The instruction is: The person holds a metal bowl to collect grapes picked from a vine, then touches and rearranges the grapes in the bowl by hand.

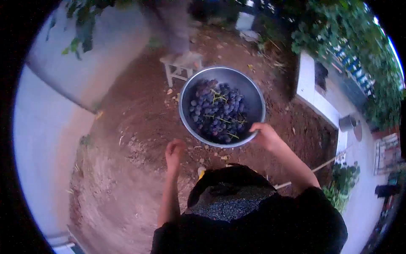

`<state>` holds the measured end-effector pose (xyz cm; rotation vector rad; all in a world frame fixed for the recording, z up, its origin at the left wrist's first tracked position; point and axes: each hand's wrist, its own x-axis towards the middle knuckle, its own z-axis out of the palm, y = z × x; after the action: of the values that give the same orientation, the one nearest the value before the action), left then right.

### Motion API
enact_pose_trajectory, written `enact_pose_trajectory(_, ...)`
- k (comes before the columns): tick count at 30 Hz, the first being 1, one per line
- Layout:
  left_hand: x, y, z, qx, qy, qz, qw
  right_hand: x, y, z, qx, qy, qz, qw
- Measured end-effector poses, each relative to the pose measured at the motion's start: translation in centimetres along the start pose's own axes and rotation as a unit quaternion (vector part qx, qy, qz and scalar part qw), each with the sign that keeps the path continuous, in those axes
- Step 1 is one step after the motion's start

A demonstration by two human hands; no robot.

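Pavement (46, 110): pale, smooth, flat slabs at the far left, split by a dark line.
Soil (118, 169): bare brown earth, crumbly, scattered with dry bits; it spreads from the pavement under the middle of the scene.
Left hand (174, 151): near the bowl's left near side, apart from it; fingers curled loosely, blurred, so I cannot tell whether it is fully closed.
Stool (181, 60): small, whitish, with straight legs, on the soil just beyond the bowl's far left; I cannot tell if they touch.
Grapes (218, 110): round, dark purple, matt, heaped on thin green stems inside the bowl.
Bowl (252, 99): wide, round, grey metal with a rolled rim, mid-scene before the body.
Right hand (265, 135): gripping the bowl's rim at its near right.
Kerb (306, 78): white, straight-edged, right of the soil.
Bucket (347, 122): grey, cylindrical, farther right.
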<state>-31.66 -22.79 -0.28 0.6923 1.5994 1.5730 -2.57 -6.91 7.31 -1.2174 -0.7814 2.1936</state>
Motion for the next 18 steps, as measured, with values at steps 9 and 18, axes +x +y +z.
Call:
enact_pose_trajectory(9,0.3,3.1,4.4,-0.089,-0.111,-0.185,0.972,-3.5,3.7,-0.5,-0.019,0.148,-0.036,0.988)
enact_pose_trajectory(18,1.9,9.0,9.4,0.097,-0.047,0.11,0.988,-3.4,6.7,-1.7,0.113,0.184,-0.027,0.976)
